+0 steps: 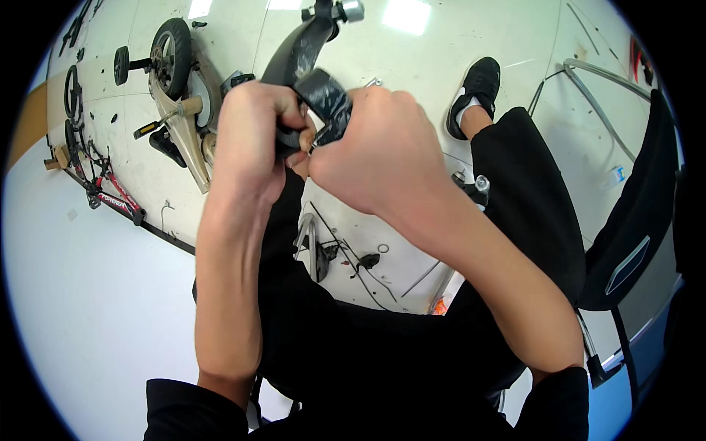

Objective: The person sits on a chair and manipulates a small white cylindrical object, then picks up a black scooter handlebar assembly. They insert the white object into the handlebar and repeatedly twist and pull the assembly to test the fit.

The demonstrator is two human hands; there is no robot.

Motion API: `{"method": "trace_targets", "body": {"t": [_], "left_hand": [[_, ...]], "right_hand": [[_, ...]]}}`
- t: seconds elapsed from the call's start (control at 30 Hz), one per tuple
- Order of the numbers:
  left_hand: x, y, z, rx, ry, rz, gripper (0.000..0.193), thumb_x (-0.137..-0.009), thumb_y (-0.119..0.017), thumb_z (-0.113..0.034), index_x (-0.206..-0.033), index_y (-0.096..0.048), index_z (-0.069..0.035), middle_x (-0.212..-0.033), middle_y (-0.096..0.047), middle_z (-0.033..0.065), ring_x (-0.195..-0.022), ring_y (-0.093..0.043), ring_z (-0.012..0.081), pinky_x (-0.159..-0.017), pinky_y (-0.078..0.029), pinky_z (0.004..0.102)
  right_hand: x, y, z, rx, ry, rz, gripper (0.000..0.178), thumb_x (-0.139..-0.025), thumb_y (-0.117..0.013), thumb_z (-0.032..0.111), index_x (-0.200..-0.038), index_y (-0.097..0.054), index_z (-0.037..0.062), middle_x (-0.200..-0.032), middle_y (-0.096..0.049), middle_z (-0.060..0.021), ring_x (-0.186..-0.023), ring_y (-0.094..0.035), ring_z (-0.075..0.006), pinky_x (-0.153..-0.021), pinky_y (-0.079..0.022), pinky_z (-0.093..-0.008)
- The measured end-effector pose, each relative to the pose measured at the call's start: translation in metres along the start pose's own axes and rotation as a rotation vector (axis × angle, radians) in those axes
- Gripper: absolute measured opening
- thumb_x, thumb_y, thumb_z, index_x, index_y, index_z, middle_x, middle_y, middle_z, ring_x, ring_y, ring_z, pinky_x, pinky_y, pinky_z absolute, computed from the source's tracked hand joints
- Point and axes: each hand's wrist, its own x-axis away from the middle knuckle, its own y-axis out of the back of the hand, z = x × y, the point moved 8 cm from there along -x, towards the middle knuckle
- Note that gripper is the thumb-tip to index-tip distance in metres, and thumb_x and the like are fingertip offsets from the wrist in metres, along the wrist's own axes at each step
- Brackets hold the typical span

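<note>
In front of me a curved black bicycle part (298, 55) with a silver bolt end (353, 10) rises away from my hands. My left hand (254, 140) is closed around its lower end, fingertips curled in beneath it. Beside that grip sits a scuffed black block-like section (323, 94), partly wrapped in dark film or tape. My right hand (379, 151) is a fist pressed against this section, with a thin metal bit showing at its inner side. What the right fingers hold is mostly hidden by the back of the hand.
A beige bicycle frame with a black wheel (171, 59) lies at the left. Farther left is a red and black bike frame (114, 192). Cables and small black parts (369, 261) lie on the floor between my legs. A black chair (625, 220) stands at the right, near a plastic bottle (613, 176).
</note>
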Motion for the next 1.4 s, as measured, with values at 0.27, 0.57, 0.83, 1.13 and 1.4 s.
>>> {"method": "trace_targets", "body": {"t": [0.27,0.57,0.83,1.13,1.4], "left_hand": [[0.009,-0.011,-0.011,0.0,0.043,0.3,0.038,-0.057,-0.044,-0.004,-0.091,-0.051,0.012,-0.063,-0.045,0.0093,-0.043,-0.042,0.0164,-0.037,-0.032,0.0275],[0.002,-0.002,-0.009,-0.094,-0.003,0.124,0.038,-0.058,-0.045,0.001,-0.093,-0.056,0.012,-0.064,-0.05,0.0093,-0.05,-0.049,0.0171,-0.041,-0.036,0.0296],[0.006,0.002,-0.004,-0.075,0.087,0.162,0.033,-0.059,-0.046,0.0,-0.089,-0.054,0.01,-0.066,-0.049,0.0088,-0.051,-0.05,0.0172,-0.041,-0.038,0.0298],[0.007,0.0,-0.002,-0.118,0.078,0.166,0.032,-0.06,-0.047,-0.001,-0.09,-0.056,0.009,-0.066,-0.049,0.0083,-0.053,-0.051,0.0174,-0.041,-0.035,0.0281],[0.0,-0.001,-0.003,-0.119,0.061,0.124,0.026,-0.061,-0.048,-0.003,-0.083,-0.057,0.009,-0.062,-0.05,0.01,-0.049,-0.048,0.0184,-0.039,-0.034,0.0294]], "right_hand": [[-0.012,0.033,-0.001,-0.092,-0.02,-0.047,0.019,-0.064,-0.065,0.013,-0.055,-0.059,-0.0028,-0.043,-0.055,-0.0109,-0.041,-0.058,-0.0206,-0.045,-0.044,-0.0298],[-0.014,0.008,-0.007,-0.01,0.025,-0.021,0.026,-0.062,-0.067,0.014,-0.047,-0.054,-0.003,-0.042,-0.052,-0.0141,-0.041,-0.056,-0.0261,-0.045,-0.046,-0.0319],[-0.008,0.008,-0.002,-0.031,0.089,-0.123,0.019,-0.057,-0.063,0.011,-0.046,-0.056,-0.0025,-0.041,-0.05,-0.013,-0.039,-0.055,-0.0274,-0.046,-0.045,-0.0315],[-0.011,0.003,-0.009,-0.058,0.111,-0.13,0.021,-0.057,-0.065,0.014,-0.047,-0.057,-0.0026,-0.043,-0.053,-0.0146,-0.044,-0.058,-0.0331,-0.049,-0.048,-0.0355],[-0.017,0.001,-0.01,0.057,0.052,-0.071,0.017,-0.058,-0.064,0.014,-0.05,-0.061,-0.0006,-0.046,-0.057,-0.0147,-0.047,-0.061,-0.0315,-0.052,-0.052,-0.0345]]}}
